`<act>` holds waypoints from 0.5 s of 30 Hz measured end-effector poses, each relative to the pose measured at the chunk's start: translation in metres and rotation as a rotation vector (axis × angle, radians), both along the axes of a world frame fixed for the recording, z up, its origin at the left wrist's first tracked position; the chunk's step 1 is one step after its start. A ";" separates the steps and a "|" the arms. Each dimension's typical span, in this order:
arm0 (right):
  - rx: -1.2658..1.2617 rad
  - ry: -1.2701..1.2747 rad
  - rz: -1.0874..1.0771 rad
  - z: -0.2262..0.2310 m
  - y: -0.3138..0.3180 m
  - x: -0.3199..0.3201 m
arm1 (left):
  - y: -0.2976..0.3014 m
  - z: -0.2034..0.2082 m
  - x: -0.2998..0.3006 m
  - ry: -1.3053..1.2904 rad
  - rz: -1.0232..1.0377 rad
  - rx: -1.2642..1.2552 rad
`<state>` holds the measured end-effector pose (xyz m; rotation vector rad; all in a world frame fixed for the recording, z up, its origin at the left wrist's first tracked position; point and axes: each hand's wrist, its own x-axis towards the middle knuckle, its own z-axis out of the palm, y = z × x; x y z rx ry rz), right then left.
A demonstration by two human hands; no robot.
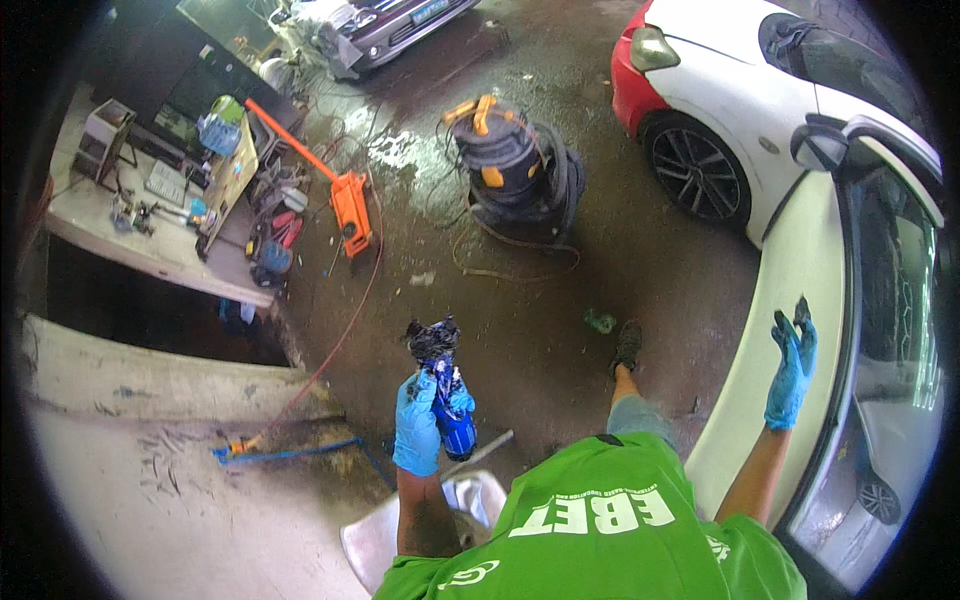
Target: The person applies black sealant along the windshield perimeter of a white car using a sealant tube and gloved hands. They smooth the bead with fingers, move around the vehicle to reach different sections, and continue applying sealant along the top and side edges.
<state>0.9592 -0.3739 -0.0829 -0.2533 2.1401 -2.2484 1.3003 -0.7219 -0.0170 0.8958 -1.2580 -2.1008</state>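
My left hand (416, 425), in a blue glove, is wrapped round a blue container (457, 432) with a rounded, shiny body. A crumpled black mass (433, 338) sits at its upper end, and dark smears mark the glove's fingers there. Whether that mass is part of the container or a separate thing, I cannot tell. My right hand (791, 373), also blue-gloved, is raised with its fingers apart and blackened at the tips. It is nearest to the white car (795, 300) on my right, in front of its pale side panel; contact with it cannot be made out.
A black and orange drum-shaped vacuum (510, 165) stands ahead on the wet floor. Left of it is an orange floor jack (350, 215), with a red hose (340, 340) trailing nearby. A cluttered bench (165, 190) and a dark pit (150, 300) lie left. Another car (385, 35) stands far ahead.
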 end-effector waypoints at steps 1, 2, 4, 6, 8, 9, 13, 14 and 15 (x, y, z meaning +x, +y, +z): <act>0.004 -0.010 -0.023 -0.005 -0.008 -0.023 | -0.019 -0.005 -0.037 0.023 -0.031 0.014; 0.008 -0.019 -0.039 -0.011 -0.017 -0.048 | -0.036 -0.011 -0.075 0.047 -0.055 0.029; -0.029 -0.072 -0.047 -0.006 -0.040 -0.094 | -0.062 -0.023 -0.139 0.065 -0.065 0.069; -0.025 -0.076 -0.010 0.001 -0.072 -0.144 | -0.083 -0.036 -0.196 0.054 -0.058 0.140; -0.077 -0.024 0.081 -0.012 -0.101 -0.206 | -0.108 -0.037 -0.250 0.037 -0.055 0.123; -0.088 -0.031 0.134 -0.014 -0.122 -0.234 | -0.120 -0.034 -0.272 0.042 -0.048 0.139; -0.140 -0.012 0.325 -0.012 -0.225 -0.335 | -0.175 -0.025 -0.344 0.032 0.039 0.135; -0.131 -0.024 0.382 -0.007 -0.256 -0.358 | -0.191 -0.027 -0.362 0.012 0.072 0.108; -0.126 -0.034 0.440 -0.004 -0.283 -0.383 | -0.206 -0.028 -0.381 -0.009 0.106 0.076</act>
